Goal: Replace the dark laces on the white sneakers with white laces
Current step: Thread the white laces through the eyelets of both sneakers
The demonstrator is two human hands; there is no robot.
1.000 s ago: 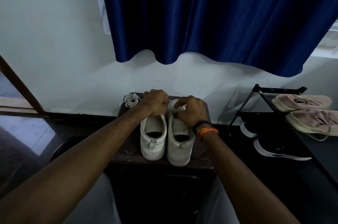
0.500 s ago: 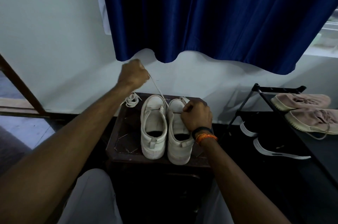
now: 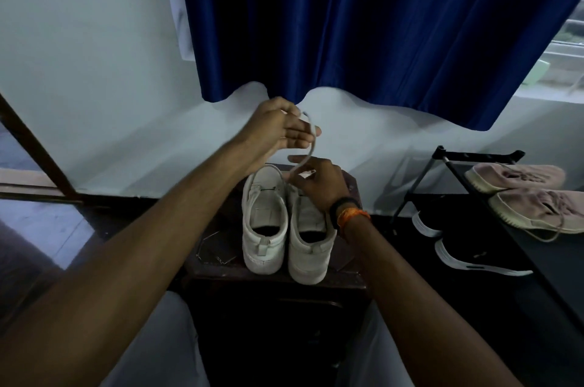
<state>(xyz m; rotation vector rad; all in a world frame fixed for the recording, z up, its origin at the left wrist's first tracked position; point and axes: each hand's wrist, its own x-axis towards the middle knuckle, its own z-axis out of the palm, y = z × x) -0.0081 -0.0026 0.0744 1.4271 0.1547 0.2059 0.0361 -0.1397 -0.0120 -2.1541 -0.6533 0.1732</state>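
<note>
Two white sneakers stand side by side, heels toward me, on a small dark wooden table [image 3: 218,255]: the left sneaker [image 3: 264,222] and the right sneaker [image 3: 308,244]. A white lace [image 3: 311,148] curves between my hands above the toes. My left hand [image 3: 281,129] is raised over the shoes and holds the lace's upper end, fingers pointing right. My right hand [image 3: 319,183] sits at the right sneaker's toe and pinches the lace's lower part. The sneakers' eyelets are hidden behind my hands. No dark lace shows.
A blue curtain [image 3: 379,23] hangs over the white wall behind. To the right stands a black shoe rack [image 3: 448,159] with pink sneakers [image 3: 518,176] on top and black shoes [image 3: 474,255] below. A dark door frame [image 3: 34,146] is at left. My knees flank the table.
My left hand, which had pulled the lace up and left, has swung right toward the middle. The lace, taut before, now hangs in a slack curve. My right hand stays at the right sneaker's toe.
</note>
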